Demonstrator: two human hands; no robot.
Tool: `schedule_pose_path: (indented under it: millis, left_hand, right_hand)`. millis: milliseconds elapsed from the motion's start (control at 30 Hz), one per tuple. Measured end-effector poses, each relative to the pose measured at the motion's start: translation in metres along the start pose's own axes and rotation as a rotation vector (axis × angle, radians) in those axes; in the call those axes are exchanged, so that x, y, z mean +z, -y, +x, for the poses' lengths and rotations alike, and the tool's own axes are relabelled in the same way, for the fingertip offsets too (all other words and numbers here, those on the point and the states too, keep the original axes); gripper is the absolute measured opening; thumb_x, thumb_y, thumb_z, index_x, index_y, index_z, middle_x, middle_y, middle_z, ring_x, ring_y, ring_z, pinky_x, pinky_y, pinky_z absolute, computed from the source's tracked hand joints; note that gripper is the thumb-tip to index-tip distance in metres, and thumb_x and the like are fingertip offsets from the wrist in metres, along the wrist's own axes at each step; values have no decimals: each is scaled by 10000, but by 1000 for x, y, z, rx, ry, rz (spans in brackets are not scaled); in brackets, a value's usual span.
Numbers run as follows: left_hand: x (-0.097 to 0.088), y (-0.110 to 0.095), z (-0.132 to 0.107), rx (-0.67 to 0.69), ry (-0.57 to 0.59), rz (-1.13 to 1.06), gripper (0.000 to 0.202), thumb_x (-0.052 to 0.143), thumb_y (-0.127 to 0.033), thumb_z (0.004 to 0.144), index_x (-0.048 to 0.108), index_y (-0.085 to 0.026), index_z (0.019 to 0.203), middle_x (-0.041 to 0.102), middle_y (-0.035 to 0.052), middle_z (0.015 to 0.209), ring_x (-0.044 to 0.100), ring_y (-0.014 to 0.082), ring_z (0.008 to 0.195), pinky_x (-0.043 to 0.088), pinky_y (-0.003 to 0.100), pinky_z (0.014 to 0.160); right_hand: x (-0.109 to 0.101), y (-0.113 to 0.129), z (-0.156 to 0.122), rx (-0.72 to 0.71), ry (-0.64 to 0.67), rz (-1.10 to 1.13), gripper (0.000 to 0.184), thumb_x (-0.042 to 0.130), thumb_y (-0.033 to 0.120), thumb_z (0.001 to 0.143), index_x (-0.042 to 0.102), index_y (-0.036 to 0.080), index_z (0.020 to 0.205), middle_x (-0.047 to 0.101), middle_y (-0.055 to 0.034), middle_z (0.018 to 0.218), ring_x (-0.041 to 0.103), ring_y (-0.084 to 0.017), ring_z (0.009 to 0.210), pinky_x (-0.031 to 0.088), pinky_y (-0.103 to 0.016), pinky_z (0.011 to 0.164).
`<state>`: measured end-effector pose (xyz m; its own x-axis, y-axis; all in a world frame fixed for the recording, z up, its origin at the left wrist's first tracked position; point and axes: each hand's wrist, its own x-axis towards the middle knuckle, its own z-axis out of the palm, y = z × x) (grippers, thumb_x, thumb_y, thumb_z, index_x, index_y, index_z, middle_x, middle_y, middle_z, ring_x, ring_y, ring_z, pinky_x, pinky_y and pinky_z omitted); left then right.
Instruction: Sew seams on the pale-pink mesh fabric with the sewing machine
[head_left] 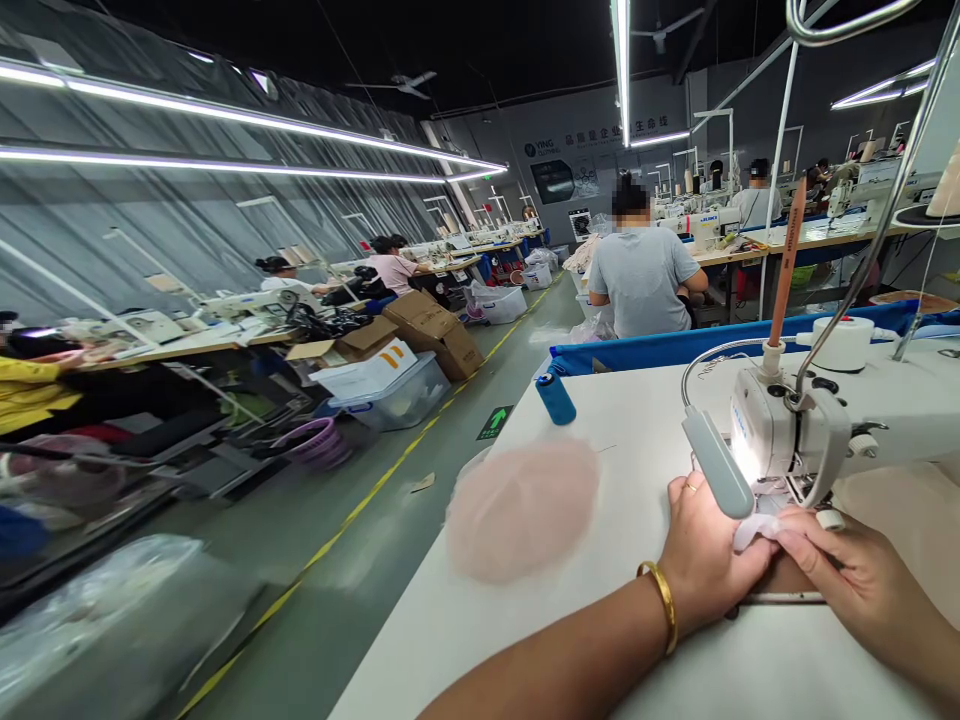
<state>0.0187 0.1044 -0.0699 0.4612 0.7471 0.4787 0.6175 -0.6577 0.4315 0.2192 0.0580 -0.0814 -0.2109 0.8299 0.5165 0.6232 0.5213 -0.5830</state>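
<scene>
My left hand (705, 555), with a gold bangle on the wrist and a ring on one finger, rests on the white table (600, 640) beside the sewing machine (832, 415). Its fingers curl round a small white piece of fabric (754, 530) under the machine's head. My right hand (851, 575) comes from the right and pinches the same white piece, fingers pressed together. The machine's lamp (716, 462) shines just above both hands. A round pale pink piece of fabric (523, 510) lies flat on the table to the left of my left hand.
A blue thread spool (556, 399) stands at the table's far side, near a blue cloth edge (675, 347). A person in a grey shirt (643, 275) sits ahead. An aisle with a yellow line (352, 515) runs left, past boxes (435, 335), bins and other seated workers.
</scene>
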Motion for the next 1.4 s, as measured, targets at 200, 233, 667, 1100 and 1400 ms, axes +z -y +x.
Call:
schedule_pose_path:
  millis: [200, 233, 667, 1100, 1400]
  left_hand:
    - [0, -1, -3, 6, -34, -12, 134, 719, -300, 794, 626, -204, 791, 682, 42, 841, 625, 271, 917, 403, 425, 856]
    - [-1, -1, -4, 15, -43, -17, 116, 704, -283, 787, 620, -203, 789, 682, 44, 850, 623, 267, 913, 401, 420, 849]
    - [-17, 8, -1, 179, -18, 25, 98, 590, -202, 919, 686, -203, 896, 692, 73, 946, 616, 276, 970, 392, 430, 866]
    - [-13, 12, -24, 413, 186, 74, 109, 641, -141, 971, 716, -216, 949, 750, 1, 971, 617, 178, 858, 392, 364, 844]
    - [-18, 6, -29, 388, 180, 50, 103, 646, -150, 964, 727, -214, 951, 785, -4, 988, 643, 165, 851, 389, 387, 839]
  right_hand:
    - [-2, 9, 2, -147, -7, -11, 230, 522, 303, 1110, 742, 346, 1161, 823, 64, 913, 778, -139, 756, 627, -229, 753]
    - [-3, 10, 3, -157, -10, -15, 229, 519, 298, 1113, 734, 349, 1172, 823, 66, 911, 777, -137, 748, 628, -231, 769]
    - [-6, -5, -3, -121, 21, -75, 282, 454, 296, 1133, 728, 310, 1195, 821, -9, 1062, 784, -182, 968, 609, -267, 854]
    - [-19, -1, 0, -490, 415, -284, 320, 410, 293, 1153, 619, 214, 923, 675, -8, 797, 626, -182, 686, 418, -333, 640]
    - [-19, -4, -4, -462, 452, -295, 274, 442, 302, 1148, 600, 225, 939, 656, 4, 803, 606, -184, 701, 389, -339, 658]
